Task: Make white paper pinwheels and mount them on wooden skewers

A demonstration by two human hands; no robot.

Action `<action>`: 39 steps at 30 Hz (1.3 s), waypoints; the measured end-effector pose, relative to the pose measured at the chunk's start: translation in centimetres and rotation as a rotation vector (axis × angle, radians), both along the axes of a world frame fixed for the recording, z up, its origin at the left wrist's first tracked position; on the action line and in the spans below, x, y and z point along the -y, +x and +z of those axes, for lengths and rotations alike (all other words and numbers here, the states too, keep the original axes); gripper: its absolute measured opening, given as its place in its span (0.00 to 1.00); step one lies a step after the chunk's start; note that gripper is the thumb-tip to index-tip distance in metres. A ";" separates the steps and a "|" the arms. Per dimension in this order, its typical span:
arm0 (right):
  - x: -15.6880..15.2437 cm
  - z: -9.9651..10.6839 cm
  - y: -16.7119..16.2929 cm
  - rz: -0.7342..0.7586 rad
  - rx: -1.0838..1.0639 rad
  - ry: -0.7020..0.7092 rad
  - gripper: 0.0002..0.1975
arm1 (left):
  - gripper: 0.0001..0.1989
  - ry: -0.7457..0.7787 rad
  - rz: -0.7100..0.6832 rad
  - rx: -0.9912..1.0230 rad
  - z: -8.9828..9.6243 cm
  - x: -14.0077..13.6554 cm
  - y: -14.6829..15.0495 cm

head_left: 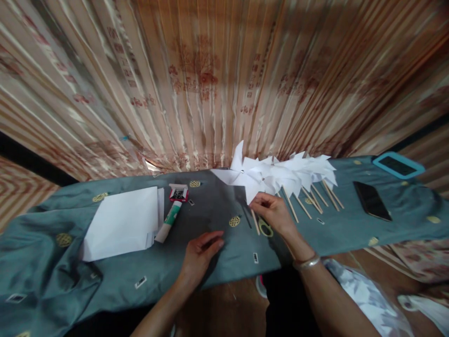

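My right hand (273,213), a metal bangle on its wrist, pinches the wooden stick of a white paper pinwheel (240,177). A small pin shows at the pinwheel's centre. Behind that hand, several more finished-looking pinwheels (298,175) lie overlapping in a row, their sticks pointing toward me. Yellow-green scissors (265,228) lie just under the right hand, mostly covered. My left hand (199,255) hovers over or rests on the cloth, I cannot tell which, with its fingers loosely stretched and nothing in them.
Left on the green tablecloth (115,276) lie a stack of white paper (122,224), a glue stick (170,220) and a small red box (178,193) of dark bits. A phone (372,200) and a blue-framed device (398,164) are at right. A curtain (210,93) hangs behind.
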State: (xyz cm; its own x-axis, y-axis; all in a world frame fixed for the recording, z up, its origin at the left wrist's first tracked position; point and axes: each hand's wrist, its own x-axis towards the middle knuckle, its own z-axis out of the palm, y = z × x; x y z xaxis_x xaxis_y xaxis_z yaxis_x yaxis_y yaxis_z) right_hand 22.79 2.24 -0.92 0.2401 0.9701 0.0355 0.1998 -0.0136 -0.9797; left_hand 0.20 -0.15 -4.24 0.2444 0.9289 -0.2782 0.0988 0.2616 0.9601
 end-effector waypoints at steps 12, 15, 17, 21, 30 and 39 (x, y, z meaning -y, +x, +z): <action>-0.3 -1.1 5.7 -0.113 1.077 -0.200 0.10 | 0.16 0.013 -0.021 -0.005 -0.7 0.0 -0.3; -0.7 -1.4 5.7 -0.091 1.122 -0.234 0.10 | 0.16 0.013 -0.028 -0.004 -0.9 0.1 -0.3; -0.8 -1.6 5.6 -0.086 1.139 -0.251 0.10 | 0.16 0.020 -0.030 -0.011 -1.0 0.1 -0.4; -0.8 -1.7 5.4 -0.082 1.173 -0.280 0.10 | 0.15 0.020 -0.031 -0.003 -1.3 0.3 -0.4; -0.2 -2.1 5.6 -0.159 1.225 -0.195 0.09 | 0.16 0.027 -0.057 -0.007 -1.2 0.6 -0.3; 2.1 -1.0 5.7 -0.274 1.193 -0.038 0.13 | 0.14 0.250 -0.164 -0.112 -1.7 0.9 -0.5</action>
